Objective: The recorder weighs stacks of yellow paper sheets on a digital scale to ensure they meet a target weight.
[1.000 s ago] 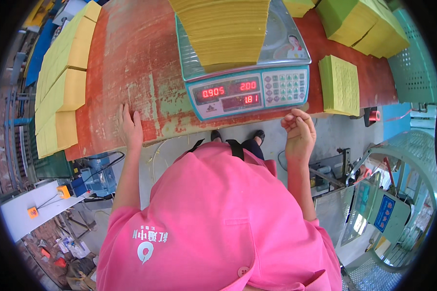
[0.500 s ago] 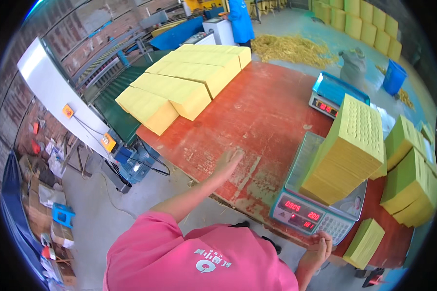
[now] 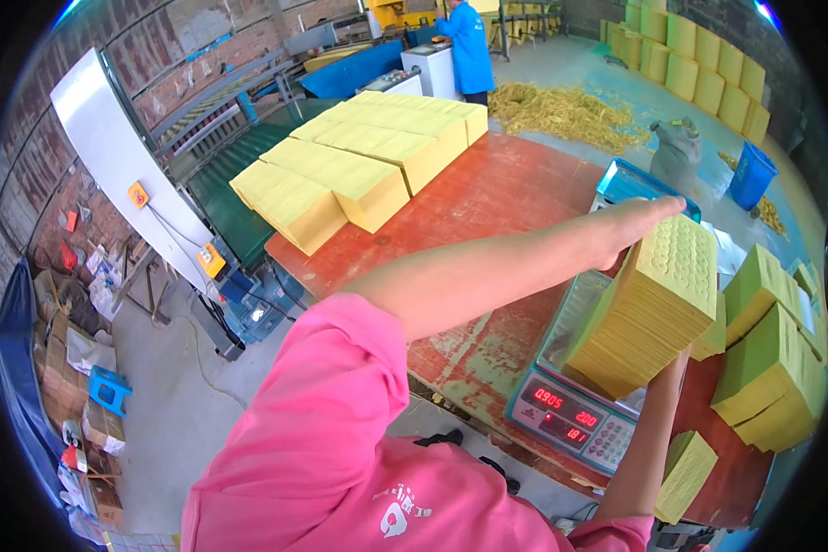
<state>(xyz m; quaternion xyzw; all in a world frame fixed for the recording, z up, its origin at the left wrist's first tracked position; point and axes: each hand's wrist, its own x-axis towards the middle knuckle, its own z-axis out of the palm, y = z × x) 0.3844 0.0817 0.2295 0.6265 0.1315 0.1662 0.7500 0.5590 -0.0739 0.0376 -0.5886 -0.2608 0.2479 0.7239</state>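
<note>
A tall stack of yellow paper stands tilted in view on a digital scale with lit red figures, at the table's right. Across the table reaches my left arm; my left hand lies along the stack's upper left side, fingers stretched out and pointing away. It appears to touch the paper. My right hand is hidden behind the stack's right side; only its wrist and forearm show. A small yellow paper block lies beside that forearm.
Rows of yellow paper blocks cover the far left of the red table. A second scale stands behind the stack. More paper blocks are at the right. Beyond are a person in blue and a blue bin.
My left hand has moved from the table's front to the stack's upper left side. My right hand has gone from the scale's front edge to behind the stack's right side.
</note>
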